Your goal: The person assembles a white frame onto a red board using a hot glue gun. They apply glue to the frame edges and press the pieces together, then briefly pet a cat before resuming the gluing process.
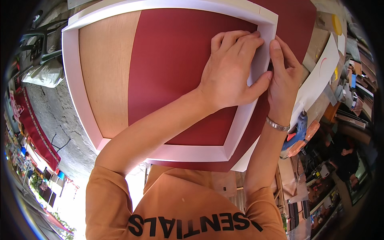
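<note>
**Frame is lying across red board**

The white frame (188,153) is lying flat, its right side overlapping the red board (180,60), which is extending past that side. A pale wood panel (106,72) is showing inside the frame's left part. A white sheet (316,82) is slanting off to the right. The left hand (234,72) is reaching over the right wall near the far corner, its grip half curled, fingers inside and thumb by the rim. The right hand (286,74) is standing along the outer face, thumb and fingers close together; whether either grip is clamping anything, I cannot tell. A drill (301,130) is lying beside the right wrist, which is wearing a metal band (277,124).
</note>
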Available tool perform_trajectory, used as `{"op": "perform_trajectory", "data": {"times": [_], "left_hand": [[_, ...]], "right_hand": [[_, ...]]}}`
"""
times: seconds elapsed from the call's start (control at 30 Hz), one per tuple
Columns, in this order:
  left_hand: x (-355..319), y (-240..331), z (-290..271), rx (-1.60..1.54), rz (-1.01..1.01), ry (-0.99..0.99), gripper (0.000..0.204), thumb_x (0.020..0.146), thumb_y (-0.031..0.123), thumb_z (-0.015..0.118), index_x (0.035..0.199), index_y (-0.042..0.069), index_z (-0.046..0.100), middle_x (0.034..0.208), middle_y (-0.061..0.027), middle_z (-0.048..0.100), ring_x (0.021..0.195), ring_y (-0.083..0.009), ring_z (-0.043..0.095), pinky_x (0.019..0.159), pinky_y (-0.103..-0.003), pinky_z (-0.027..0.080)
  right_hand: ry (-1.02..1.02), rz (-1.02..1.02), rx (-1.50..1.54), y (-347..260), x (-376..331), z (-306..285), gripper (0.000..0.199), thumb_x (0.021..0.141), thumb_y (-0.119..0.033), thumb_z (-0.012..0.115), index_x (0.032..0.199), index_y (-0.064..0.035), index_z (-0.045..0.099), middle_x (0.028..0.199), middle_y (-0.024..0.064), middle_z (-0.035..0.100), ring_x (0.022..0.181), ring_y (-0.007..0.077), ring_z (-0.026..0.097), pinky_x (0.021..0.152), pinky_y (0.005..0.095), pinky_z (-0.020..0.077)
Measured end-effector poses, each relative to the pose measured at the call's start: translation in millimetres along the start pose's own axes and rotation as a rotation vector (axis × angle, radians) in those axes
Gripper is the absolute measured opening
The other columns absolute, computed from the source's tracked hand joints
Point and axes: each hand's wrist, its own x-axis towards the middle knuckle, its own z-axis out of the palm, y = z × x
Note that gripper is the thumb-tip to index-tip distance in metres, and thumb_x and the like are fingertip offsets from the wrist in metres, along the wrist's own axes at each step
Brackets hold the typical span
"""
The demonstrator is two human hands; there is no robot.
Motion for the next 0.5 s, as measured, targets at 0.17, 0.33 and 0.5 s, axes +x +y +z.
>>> {"op": "perform_trajectory", "data": {"times": [0.17,0.33,0.5], "left_hand": [[0.9,-0.1,1.1,-0.01,0.011,0.011,0.062,0.074,0.025,0.078,0.126,0.0,0.059,0.121,-0.0185,0.065,0.118,-0.0341,0.055,0.102,-0.045,0.034],[0.8,0.5,1.6,-0.012,0.011,0.009,0.061,0.074,0.026,0.078,0.126,0.0,0.06,0.12,-0.0187,0.065,0.118,-0.0343,0.055,0.102,-0.045,0.035],[0.5,0.1,0.8,-0.013,0.007,0.009,0.061,0.073,0.025,0.078,0.126,-0.001,0.06,0.12,-0.0189,0.065,0.118,-0.0343,0.056,0.101,-0.045,0.035]], "right_hand": [[-0.015,-0.007,0.015,-2.5,0.0,-1.0,0.032,0.098,-0.018,0.069,0.122,0.0043,0.07,0.108,0.0061,0.072,0.099,0.0093,0.061,0.089,0.0249,0.0471],[-0.009,-0.004,0.031,0.0,0.0,-1.8,0.033,0.099,-0.019,0.069,0.122,0.0041,0.07,0.109,0.0064,0.072,0.099,0.0097,0.061,0.09,0.0253,0.0475],[-0.003,-0.011,0.015,0.5,0.4,-1.1,0.036,0.098,-0.017,0.07,0.124,0.0072,0.067,0.113,0.0104,0.071,0.099,0.0115,0.063,0.087,0.0248,0.0495]]}}
